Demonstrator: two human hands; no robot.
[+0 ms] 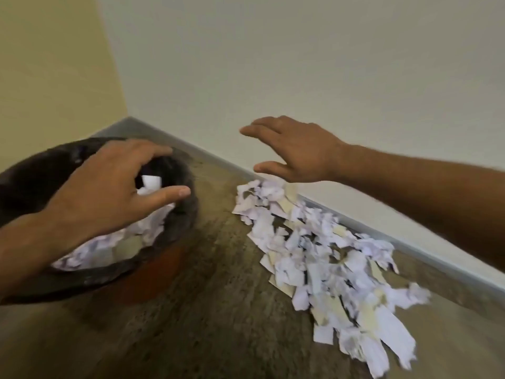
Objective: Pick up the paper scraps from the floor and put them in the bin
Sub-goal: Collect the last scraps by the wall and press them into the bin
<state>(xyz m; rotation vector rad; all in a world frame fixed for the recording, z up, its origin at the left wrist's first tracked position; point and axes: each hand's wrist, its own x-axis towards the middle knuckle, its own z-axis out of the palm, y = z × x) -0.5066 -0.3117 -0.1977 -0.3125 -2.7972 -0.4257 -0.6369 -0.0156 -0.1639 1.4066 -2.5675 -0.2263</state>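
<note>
White and cream paper scraps (325, 258) lie in a long heap on the mottled brown floor (207, 310), running from centre frame down to the lower right, tight along the grey skirting board (426, 242). Pieces are torn, irregular, some crumpled, some flat strips; edges blur in this view.

My left hand (109, 192) hangs over the mouth of the bin (188, 214) at left of frame, fingers spread and loosely bent, thumb out. One white scrap shows in the gap under the fingers; I judge it loose or falling, but the blur means I cannot rule out contact. Hand placed there so that anything let go drops inside, onto the layer of scraps already in the bin. Bin has a dark liner over a reddish-brown body.

My right hand (295, 150) hovers above the upper end of the heap, palm down, fingers straight and together, thumb apart, holding nothing. Judged reason: positioned to come down for the next handful.

Estimate: most of the heap remains.
</note>
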